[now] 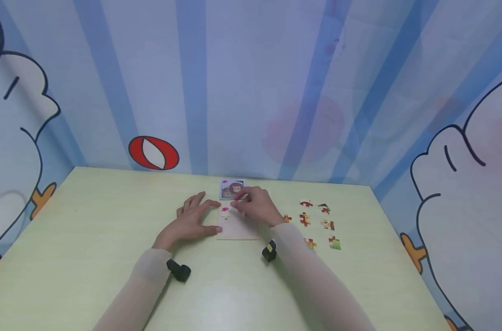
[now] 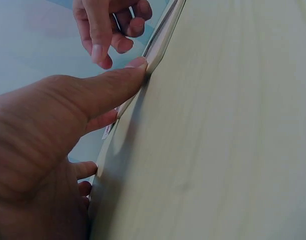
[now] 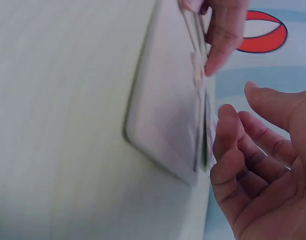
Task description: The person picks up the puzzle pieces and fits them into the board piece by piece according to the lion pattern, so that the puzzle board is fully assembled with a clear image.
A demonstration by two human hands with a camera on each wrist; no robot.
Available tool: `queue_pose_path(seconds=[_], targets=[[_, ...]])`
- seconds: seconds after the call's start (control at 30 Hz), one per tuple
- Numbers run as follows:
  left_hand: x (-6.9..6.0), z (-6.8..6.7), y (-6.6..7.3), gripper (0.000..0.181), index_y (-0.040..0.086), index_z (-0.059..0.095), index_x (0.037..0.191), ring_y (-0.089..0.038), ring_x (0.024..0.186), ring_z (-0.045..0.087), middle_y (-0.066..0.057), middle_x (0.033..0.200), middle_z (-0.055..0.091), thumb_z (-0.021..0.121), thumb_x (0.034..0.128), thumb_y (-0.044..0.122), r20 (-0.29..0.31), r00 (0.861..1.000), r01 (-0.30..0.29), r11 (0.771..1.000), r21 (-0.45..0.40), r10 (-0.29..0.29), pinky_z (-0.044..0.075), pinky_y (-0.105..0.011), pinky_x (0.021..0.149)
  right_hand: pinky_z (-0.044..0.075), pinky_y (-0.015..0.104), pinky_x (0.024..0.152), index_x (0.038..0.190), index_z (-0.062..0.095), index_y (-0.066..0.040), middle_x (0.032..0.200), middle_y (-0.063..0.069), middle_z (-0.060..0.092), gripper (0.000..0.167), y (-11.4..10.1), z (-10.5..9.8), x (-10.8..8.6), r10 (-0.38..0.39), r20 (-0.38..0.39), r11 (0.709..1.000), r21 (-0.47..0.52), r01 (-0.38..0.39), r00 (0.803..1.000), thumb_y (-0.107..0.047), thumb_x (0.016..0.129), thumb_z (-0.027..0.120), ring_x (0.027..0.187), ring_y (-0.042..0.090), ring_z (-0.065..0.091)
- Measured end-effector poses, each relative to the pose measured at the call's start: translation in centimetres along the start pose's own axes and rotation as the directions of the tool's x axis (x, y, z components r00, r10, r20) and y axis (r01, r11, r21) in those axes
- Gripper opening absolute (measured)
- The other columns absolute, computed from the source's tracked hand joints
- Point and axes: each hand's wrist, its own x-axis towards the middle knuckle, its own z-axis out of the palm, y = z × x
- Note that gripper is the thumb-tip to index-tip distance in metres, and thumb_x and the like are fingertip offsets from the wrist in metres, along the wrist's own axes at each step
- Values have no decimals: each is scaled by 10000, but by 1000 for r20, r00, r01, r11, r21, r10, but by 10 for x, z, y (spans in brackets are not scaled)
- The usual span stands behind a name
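A pale, flat puzzle board [image 1: 236,231] lies on the table, with a white puzzle piece bearing a pink mark [image 1: 225,210] at its upper left corner. My left hand [image 1: 188,225] touches the board's left side, index fingertip near the top and a nearly straight thumb near the bottom. Over the board's top right is my right hand [image 1: 260,205], its fingers bent. In the right wrist view, a gap shows between thumb [image 3: 273,102] and index finger, and I see nothing held there. Just behind the board is a small picture card [image 1: 230,189] with a cartoon animal.
Right of the board lie several loose puzzle pieces [image 1: 305,219] in rough rows, some partly hidden by the right forearm. The pale table [image 1: 110,220] ends at a blue striped cloth [image 1: 234,92] behind. Each wrist wears a small black camera [image 1: 179,271].
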Motion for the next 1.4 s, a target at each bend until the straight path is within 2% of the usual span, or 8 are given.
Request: queue_pose_path(seconds=[0.17,0.33,0.6,0.8,1.03,1.17,1.4], targets=[[4,2,-6,721,280,524,1529,-492,1656,28,-202,1811,95,828,896,444,2,1000,5,1000,9,-5,78,-790,1251,592,303,632,1216,792,-123,978,78,822,287,6,-18,-7,-32,13,999,8,32,999,-309,997,769,706,191,752],[3,2,-4,718,269,521,1531,-490,1659,23,-202,1811,94,829,899,414,4,1000,5,1000,2,-5,76,-790,1253,620,349,641,1314,753,-82,1095,127,827,354,14,-40,-17,-53,17,999,2,53,998,-271,1015,749,757,253,800],[-2,-4,3,732,248,524,1529,-532,1634,51,-250,1791,113,829,897,451,7,1000,-14,1000,17,14,111,-800,1230,607,381,702,1366,720,-70,1264,142,772,383,32,-78,-28,11,-31,1000,28,-10,999,-249,1027,735,842,288,802],[-3,-5,6,724,253,517,1537,-517,1643,54,-231,1802,102,819,908,445,14,1000,-2,1000,21,1,117,-793,1240,604,422,720,1370,713,-54,1330,172,744,377,57,-98,-33,35,-64,999,16,-34,997,-226,1035,724,850,325,788],[-3,-5,2,732,248,520,1535,-516,1644,44,-233,1799,103,826,899,442,21,1000,-9,1000,4,9,96,-796,1241,604,395,761,1361,708,-11,1361,237,719,338,84,-116,-37,77,-122,996,-26,-81,990,-156,1057,677,819,311,765],[-4,-6,5,725,255,520,1540,-505,1648,47,-220,1805,103,823,908,437,22,1000,-2,1000,8,2,96,-788,1250,631,414,793,1347,711,12,1341,268,711,323,95,-129,-39,110,-147,991,-59,-120,983,-126,1059,661,894,315,775],[-3,-5,6,727,247,514,1543,-521,1641,57,-236,1800,101,817,912,444,26,1000,-3,1000,22,2,111,-793,1242,619,404,839,1345,720,6,1347,269,706,343,114,-142,-40,177,-141,969,-148,-198,974,-146,1041,672,961,309,758]])
